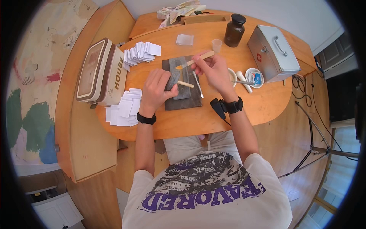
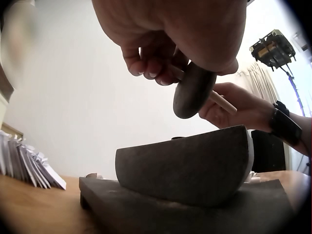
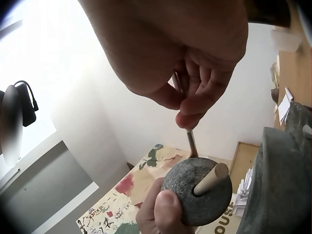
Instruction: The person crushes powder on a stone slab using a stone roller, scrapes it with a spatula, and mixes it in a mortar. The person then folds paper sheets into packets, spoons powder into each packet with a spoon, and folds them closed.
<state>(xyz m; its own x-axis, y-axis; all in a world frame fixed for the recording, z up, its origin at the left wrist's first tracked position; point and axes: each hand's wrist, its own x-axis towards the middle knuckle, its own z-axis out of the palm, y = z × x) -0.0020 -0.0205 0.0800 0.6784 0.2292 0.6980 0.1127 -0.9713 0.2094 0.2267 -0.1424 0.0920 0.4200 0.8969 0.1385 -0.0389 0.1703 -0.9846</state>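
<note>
In the head view my left hand (image 1: 153, 91) grips a round grey stone grinding wheel (image 1: 173, 79) over a stone trough (image 1: 183, 92). A pale wooden axle (image 3: 212, 179) sticks out of the wheel's centre in the right wrist view. My right hand (image 1: 215, 72) pinches a small flat brush (image 1: 206, 55) with a wooden handle. The brush's bristles (image 3: 194, 152) meet the wheel's upper edge in the right wrist view. Beneath both hands the boat-shaped trough stands on a dark slab (image 1: 193, 103), and its curved side fills the middle of the left wrist view.
Folded white papers (image 1: 143, 51) lie at left, with more papers (image 1: 127, 108) nearer me, beside a cream storage box (image 1: 114, 74). To the right are a white bowl (image 1: 260, 84), a white pestle (image 1: 244, 82), a brown jar (image 1: 234, 32), a plastic cup (image 1: 216, 45) and a metal case (image 1: 280, 63).
</note>
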